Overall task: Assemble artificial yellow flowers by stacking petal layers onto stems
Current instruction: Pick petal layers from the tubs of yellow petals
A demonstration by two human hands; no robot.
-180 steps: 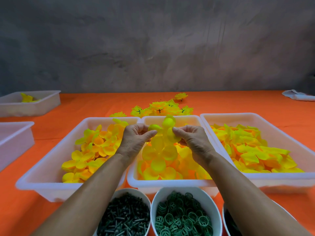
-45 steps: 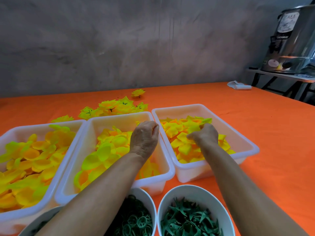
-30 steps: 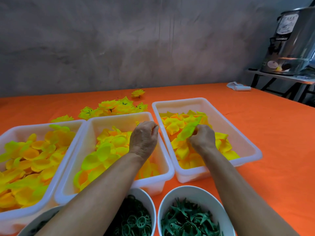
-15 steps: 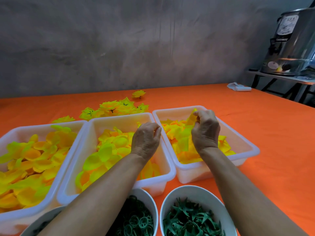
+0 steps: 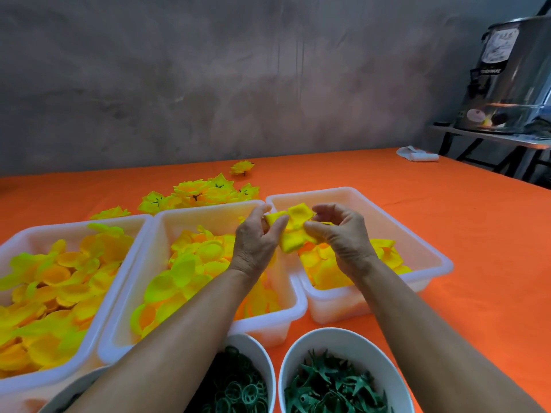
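Left hand (image 5: 258, 239) and right hand (image 5: 340, 234) pinch a petal layer (image 5: 293, 231): light, soft, crushable; probably best held near its centre.

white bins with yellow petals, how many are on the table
3, side by side on the orange table: the left bin, cut off by the frame edge, the middle bin and the right bin. More may lie out of view to the left.

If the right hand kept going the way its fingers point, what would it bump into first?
Probably the left hand: the right hand points leftward at it, with only the yellow petal piece they both hold between them.
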